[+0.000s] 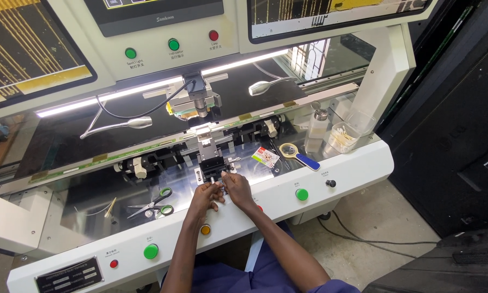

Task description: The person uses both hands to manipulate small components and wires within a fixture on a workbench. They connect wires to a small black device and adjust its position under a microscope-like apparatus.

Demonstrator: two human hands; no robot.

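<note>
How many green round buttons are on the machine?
4: two on the upper panel, and two on the white front ledge, one at the left and one at the right. The arms may hide others.

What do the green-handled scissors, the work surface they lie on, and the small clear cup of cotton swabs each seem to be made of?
Green-handled scissors: blades look like bare grey metal; the glossy green loops look like plastic. Reflective work surface: probably polished steel or a mirrored sheet, since it reflects the parts above it. Small clear cup: see-through, likely plastic, though glass cannot be ruled out. Both hands rest at the black fixture, apparently dark metal.
</note>
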